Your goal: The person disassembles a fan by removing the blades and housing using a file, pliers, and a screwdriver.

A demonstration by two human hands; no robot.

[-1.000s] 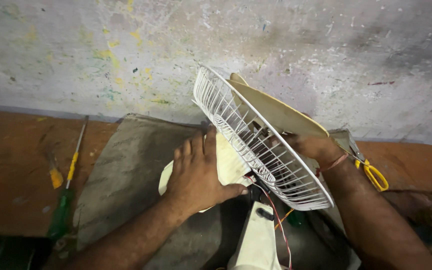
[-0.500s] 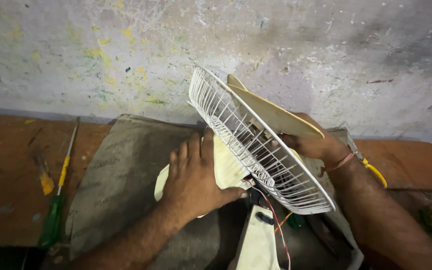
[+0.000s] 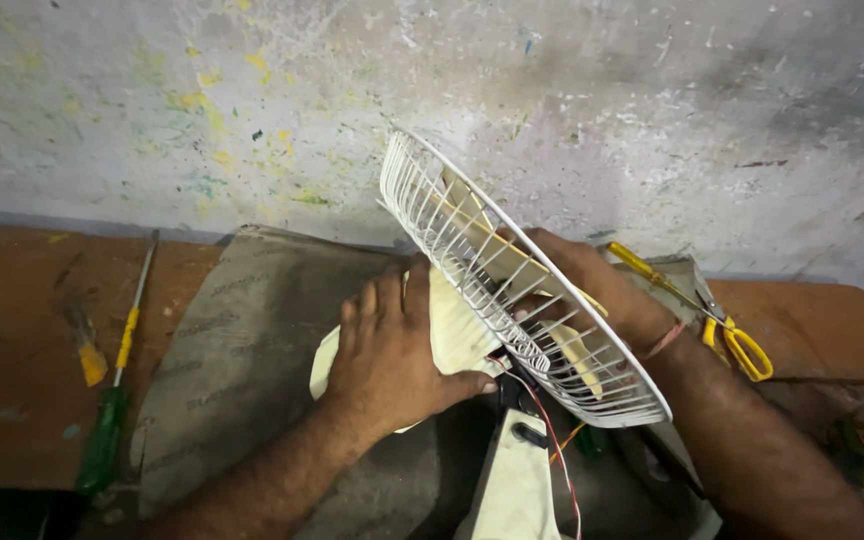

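We look down on a worn brown surface (image 3: 12,330) that runs along a stained, paint-spotted wall (image 3: 652,110). On its left part lie a long screwdriver with a yellow and green handle (image 3: 117,375) and a small yellow-tipped tool (image 3: 87,355), both well apart from our hands. On the right, close to the wall, lie scissors with yellow handles (image 3: 727,330), just beside our right wrist. At the far right edge we see part of a red and green thing, too cut off to name.

A grey cloth mat (image 3: 242,350) covers the middle of the surface, and the fan lies on it. Its white wire guard (image 3: 512,290) stands tilted, the upper rim near the wall and the lower rim toward us. A cream blade (image 3: 457,330) shows beside and behind the wires. The cream stand (image 3: 517,485) points toward us, with red and black wires (image 3: 552,430) near it. The left half of the mat is the open room.

Our left hand (image 3: 392,350) lies flat and spread on the blade, the thumb hooked under near the hub. Our right hand (image 3: 577,285) is behind the guard, fingers curled on its back side; how tight it grips we cannot tell.
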